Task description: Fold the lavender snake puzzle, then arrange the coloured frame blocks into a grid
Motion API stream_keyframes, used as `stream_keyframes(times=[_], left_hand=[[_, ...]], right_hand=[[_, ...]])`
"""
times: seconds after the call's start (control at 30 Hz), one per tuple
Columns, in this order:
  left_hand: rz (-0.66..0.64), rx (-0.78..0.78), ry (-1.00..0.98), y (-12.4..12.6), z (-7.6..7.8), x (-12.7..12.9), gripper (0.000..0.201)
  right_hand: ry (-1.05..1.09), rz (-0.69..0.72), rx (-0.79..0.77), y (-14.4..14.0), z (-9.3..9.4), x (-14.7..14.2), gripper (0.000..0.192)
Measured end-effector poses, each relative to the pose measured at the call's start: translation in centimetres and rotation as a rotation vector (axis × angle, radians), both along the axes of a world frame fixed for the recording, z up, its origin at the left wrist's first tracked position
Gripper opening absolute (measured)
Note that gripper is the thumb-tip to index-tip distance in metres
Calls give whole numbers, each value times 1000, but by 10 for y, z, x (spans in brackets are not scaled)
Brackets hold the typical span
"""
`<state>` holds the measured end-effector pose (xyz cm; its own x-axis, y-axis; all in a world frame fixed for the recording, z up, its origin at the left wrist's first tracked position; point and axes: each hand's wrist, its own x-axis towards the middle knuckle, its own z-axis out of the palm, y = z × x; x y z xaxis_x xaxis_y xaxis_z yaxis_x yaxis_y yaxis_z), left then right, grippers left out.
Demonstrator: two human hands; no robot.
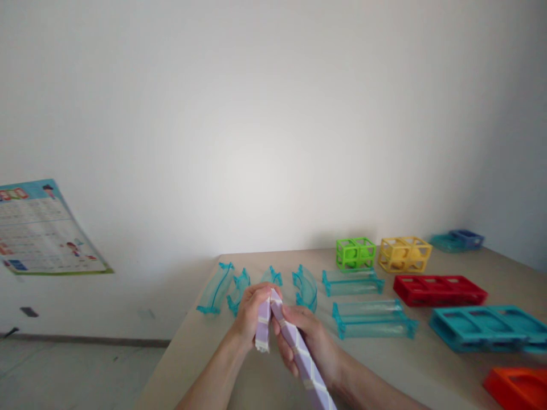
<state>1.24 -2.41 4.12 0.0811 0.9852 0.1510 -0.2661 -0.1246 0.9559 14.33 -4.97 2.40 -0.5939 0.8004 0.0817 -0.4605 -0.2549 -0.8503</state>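
Head view: beige table (pixel 384 364) against a plain white wall (pixel 273 114), its left edge running diagonally from the far corner down toward the viewer, grey floor (pixel 64 370) beyond that edge. Poster (pixel 40 228) with printed grid leans low on the wall at far left, well apart from the table. Left hand (pixel 250 313) closed around a short lilac bar (pixel 263 322), held near upright; right hand (pixel 310 336) closed around a longer lilac bar (pixel 305 356) with pale diamond marks, slanting down toward the viewer. Top ends of the two bars meet between the hands, above the table near its left edge. Just behind the hands, a row of clear teal curved track pieces (pixel 239 287); to their right two straight clear teal track pieces (pixel 370 319), one behind the other. Further back a green cage block (pixel 355 253) beside a yellow cage block (pixel 404 254), near but not touching. Red tray (pixel 440 289) right of the straight tracks, teal tray (pixel 487 327) in front of it, orange piece (pixel 519 387) cut off at the bottom right corner. Small teal and blue pieces (pixel 457 240) at the far right back edge. Bare table surface lies in front of the straight tracks and around the forearms; the left edge is close to the left hand.
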Motion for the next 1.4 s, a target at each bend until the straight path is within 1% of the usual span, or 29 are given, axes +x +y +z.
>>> stream_keyframes(times=[0.1, 0.17, 0.27, 0.33, 0.43, 0.57, 0.67, 0.8, 0.87, 0.97, 1.03, 1.17, 1.2, 1.27, 1.33, 1.4], left_hand=[[-24, -46, -21, 1, -4, 1, 33], [-13, -34, -18, 3, -5, 0, 33], [35, 10, -3, 3, -6, 1, 34], [55, -16, -22, 1, -5, 3, 36], [97, -70, -79, -3, -5, 9, 34], [100, -117, -159, -6, -4, 16, 34], [58, -125, -241, -7, -5, 18, 34], [-45, -117, -402, -10, -4, 21, 30], [-56, -125, -446, -12, -3, 21, 28], [-38, -141, -446, -11, -4, 21, 28], [-20, -152, -443, -9, -4, 19, 28], [23, -176, -462, -4, -2, 15, 27], [33, -184, -461, -3, -2, 14, 27], [53, -201, -446, -3, -2, 13, 27], [62, -208, -415, -3, -3, 14, 28], [70, -177, -363, -4, -5, 15, 27]], right_hand=[[-73, -12, 32, -1, -2, -1, 64], [-229, -62, 129, -2, -4, -1, 70], [-471, -178, 289, -4, -6, -1, 77], [-543, -201, 347, -4, -7, -1, 79], [-549, -191, 393, -2, -10, -1, 78], [-557, -196, 368, 0, -18, -1, 77], [-548, -244, 384, 1, -23, -1, 77], [-526, -281, 371, 2, -28, -2, 75], [-524, -294, 369, 4, -29, -3, 74], [-529, -327, 384, 5, -28, -2, 74], [-512, -311, 415, 3, -25, -1, 73], [-409, -151, 504, -2, -17, 2, 65], [-397, -133, 511, -3, -16, 2, 63], [-405, -157, 506, -4, -15, 2, 63], [-431, -240, 501, -3, -15, 2, 64], [-445, -317, 484, -3, -14, 2, 65]])
